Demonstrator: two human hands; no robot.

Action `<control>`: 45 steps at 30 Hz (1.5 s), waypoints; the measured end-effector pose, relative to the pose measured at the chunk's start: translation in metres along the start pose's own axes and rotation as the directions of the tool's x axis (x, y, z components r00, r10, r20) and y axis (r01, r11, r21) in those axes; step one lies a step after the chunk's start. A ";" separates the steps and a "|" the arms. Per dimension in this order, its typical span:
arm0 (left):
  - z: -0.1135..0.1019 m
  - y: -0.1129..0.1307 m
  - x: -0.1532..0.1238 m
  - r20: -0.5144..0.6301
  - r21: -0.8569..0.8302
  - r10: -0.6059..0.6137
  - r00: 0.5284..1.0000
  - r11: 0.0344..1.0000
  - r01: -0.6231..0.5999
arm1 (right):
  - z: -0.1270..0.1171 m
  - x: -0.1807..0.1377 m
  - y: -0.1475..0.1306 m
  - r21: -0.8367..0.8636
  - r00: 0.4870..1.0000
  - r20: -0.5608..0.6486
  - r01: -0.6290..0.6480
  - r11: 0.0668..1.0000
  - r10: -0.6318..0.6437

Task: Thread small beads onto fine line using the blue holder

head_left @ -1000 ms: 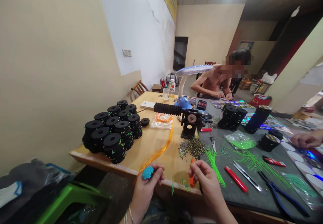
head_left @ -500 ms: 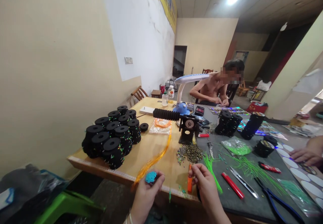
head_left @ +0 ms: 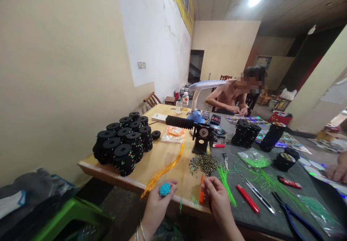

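My left hand (head_left: 159,201) is closed at the table's front edge, with a knobbly turquoise cluster (head_left: 164,189) at its thumb and forefinger; how it is attached is hidden. Pinched together, the fingers of my right hand (head_left: 217,194) are just right of a slim orange tool (head_left: 202,189) lying on the wood. Whatever they hold is too small to make out. Between the hands, a green piece (head_left: 180,205) hangs at the edge on a thin line. Beyond them are a heap of small dark beads (head_left: 206,164) and a black clamp device with a ribbed handle (head_left: 202,134).
Black foam spools (head_left: 123,154) are stacked at left, beside orange strands (head_left: 165,170). On the grey mat lie green strands (head_left: 226,183), a red lighter (head_left: 247,198), a craft knife (head_left: 260,196) and blue-handled pliers (head_left: 295,215). A co-worker (head_left: 230,96) sits behind the lamp (head_left: 195,114).
The view has shifted slightly. My left hand has turned and moved a little right, so the turquoise cluster faces up more. My right hand stays by the orange tool. The hand at far right has shifted.
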State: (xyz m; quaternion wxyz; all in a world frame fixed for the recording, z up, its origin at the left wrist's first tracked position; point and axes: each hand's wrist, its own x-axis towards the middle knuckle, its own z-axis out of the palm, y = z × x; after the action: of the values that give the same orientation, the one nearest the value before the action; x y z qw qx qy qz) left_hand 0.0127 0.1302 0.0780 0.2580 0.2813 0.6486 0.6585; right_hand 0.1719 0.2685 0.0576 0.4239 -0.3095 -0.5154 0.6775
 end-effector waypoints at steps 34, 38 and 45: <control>-0.007 -0.012 -0.016 -0.041 -0.249 -0.107 0.993 0.964 0.094 | -0.007 -0.003 0.007 0.105 0.999 0.019 -0.028 0.994 0.026; -0.006 -0.009 -0.017 -0.110 -0.133 -0.002 0.994 0.991 -0.013 | -0.007 -0.003 0.007 0.084 0.999 0.037 -0.004 0.996 0.001; -0.005 -0.011 -0.011 -0.073 -0.201 0.022 0.997 0.979 -0.036 | -0.007 -0.003 0.006 0.078 0.999 0.054 -0.001 0.997 -0.004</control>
State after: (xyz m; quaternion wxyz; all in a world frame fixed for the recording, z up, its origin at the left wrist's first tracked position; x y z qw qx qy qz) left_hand 0.0165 0.1189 0.0664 0.2526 0.2398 0.5827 0.7343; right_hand 0.1775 0.2680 0.0499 0.4220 -0.2738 -0.5002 0.7049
